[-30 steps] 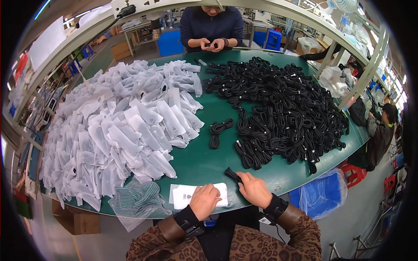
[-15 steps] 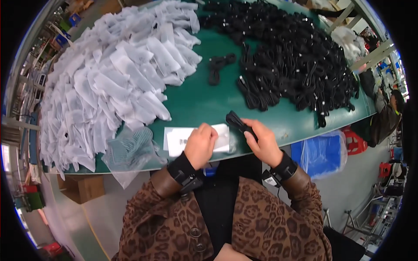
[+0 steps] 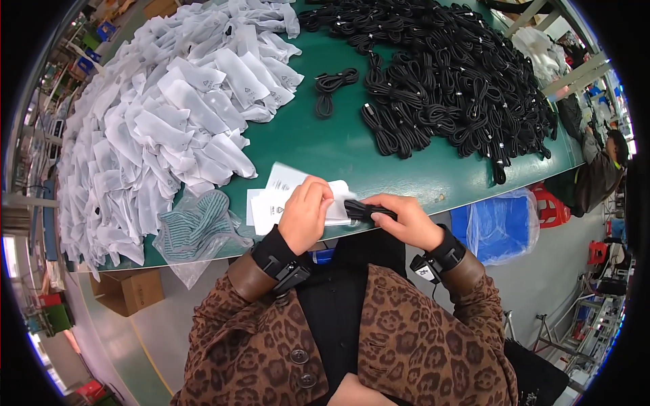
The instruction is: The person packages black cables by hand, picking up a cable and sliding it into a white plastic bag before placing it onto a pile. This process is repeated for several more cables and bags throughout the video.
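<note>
My left hand is closed in a pinch on a white translucent pouch, which is lifted off a small stack of flat white pouches at the table's near edge. In my right hand is a coiled black cable, gripped between thumb and fingers. The cable's far end points left and meets the pouch's edge; I cannot tell whether it is inside. Beyond the hands, a single coiled cable lies apart on the green table.
A large heap of filled white pouches covers the table's left. Coiled black cables are piled at the far right. A clear bag with striped fabric overhangs the near edge. A blue lined bin stands below right, a cardboard box below left.
My right hand has swung the cable down and left, against the pouch's edge. A pouch has risen at its left end by my left hand. The view has shifted slightly.
</note>
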`<control>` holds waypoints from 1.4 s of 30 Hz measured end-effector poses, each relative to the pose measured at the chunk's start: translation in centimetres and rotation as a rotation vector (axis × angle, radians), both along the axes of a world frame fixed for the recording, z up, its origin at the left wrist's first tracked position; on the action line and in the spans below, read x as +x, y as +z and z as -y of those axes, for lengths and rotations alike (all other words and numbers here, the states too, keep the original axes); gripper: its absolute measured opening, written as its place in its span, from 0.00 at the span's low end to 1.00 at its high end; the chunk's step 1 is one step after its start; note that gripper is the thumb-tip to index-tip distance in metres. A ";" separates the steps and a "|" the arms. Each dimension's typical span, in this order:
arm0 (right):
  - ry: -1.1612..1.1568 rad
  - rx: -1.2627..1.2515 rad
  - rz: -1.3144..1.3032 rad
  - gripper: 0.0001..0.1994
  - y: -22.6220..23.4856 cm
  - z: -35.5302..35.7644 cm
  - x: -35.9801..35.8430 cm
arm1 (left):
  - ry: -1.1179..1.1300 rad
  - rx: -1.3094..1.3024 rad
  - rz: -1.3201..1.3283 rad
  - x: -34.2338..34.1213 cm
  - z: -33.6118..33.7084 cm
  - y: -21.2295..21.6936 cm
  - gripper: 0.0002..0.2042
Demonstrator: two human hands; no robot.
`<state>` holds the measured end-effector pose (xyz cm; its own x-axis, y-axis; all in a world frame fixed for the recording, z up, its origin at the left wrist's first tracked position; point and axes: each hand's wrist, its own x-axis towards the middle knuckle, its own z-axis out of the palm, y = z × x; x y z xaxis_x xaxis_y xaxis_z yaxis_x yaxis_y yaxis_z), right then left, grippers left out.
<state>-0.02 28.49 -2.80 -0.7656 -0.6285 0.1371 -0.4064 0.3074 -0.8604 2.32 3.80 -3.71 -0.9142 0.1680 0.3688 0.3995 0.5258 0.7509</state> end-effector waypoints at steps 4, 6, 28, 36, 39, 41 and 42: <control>-0.198 -0.037 0.946 0.15 1.2 0.7 -1.2 | -0.192 -0.097 -0.178 -0.5 0.0 0.5 0.08; -0.119 -0.060 0.599 0.15 0.5 0.9 -1.4 | -0.203 -0.106 -0.200 -0.7 0.1 0.7 0.09; 0.046 -0.429 -0.352 0.17 8.4 8.4 -5.1 | -0.142 0.780 0.219 -3.7 3.9 5.2 0.04; -0.326 0.025 -0.425 0.16 4.8 10.7 -17.2 | 0.428 -0.259 -0.309 -6.2 17.1 9.4 0.15; -0.375 0.441 -0.438 0.21 1.5 11.5 -19.4 | 0.665 0.172 -0.253 -8.2 23.0 10.1 0.17; -0.342 0.482 -0.446 0.23 0.3 12.1 -20.1 | 0.748 0.630 -0.175 -8.5 23.2 10.0 0.18; -0.338 0.515 -0.447 0.25 -0.1 11.8 -20.1 | 0.738 0.491 -0.219 -8.1 21.6 9.1 0.18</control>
<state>-20.13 16.66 -2.87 -0.8684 -0.4384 0.2318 -0.4949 0.7951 -0.3504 -5.76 -17.80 5.41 -0.6284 -0.6532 0.4225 0.2487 0.3459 0.9047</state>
